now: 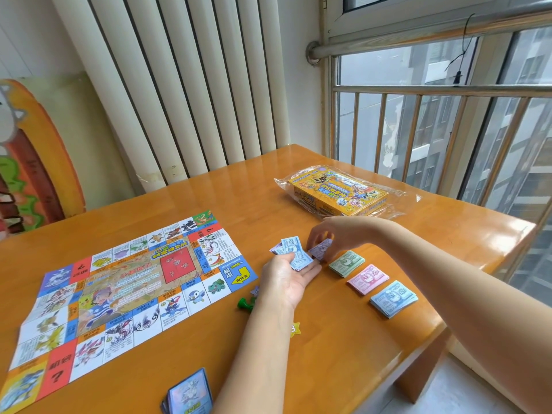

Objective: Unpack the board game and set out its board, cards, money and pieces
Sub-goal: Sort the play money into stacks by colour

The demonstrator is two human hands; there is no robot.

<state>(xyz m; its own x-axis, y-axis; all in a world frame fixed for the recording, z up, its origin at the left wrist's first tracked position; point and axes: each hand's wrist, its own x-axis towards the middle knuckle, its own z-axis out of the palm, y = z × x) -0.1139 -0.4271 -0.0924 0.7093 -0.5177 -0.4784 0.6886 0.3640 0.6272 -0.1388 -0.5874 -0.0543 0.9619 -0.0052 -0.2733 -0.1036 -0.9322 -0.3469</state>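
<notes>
Single head-worn, wide-angle view: I look forward and down across the table (328, 354). My left hand (283, 279) and right hand (334, 234), holding banknotes (294, 252), lie near, at centre; radiator (179, 85) beyond, window (448, 121) at right.

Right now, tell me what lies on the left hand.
A loose fan of blue and purple banknotes lies on the left hand, pinned by its thumb. The right hand pinches one purple note at the fan's edge. The overlap hides the lower notes.

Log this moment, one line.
left hand: holds loose notes | right hand: pinches purple note | table: green pile, pink pile, blue pile | board: flat
</notes>
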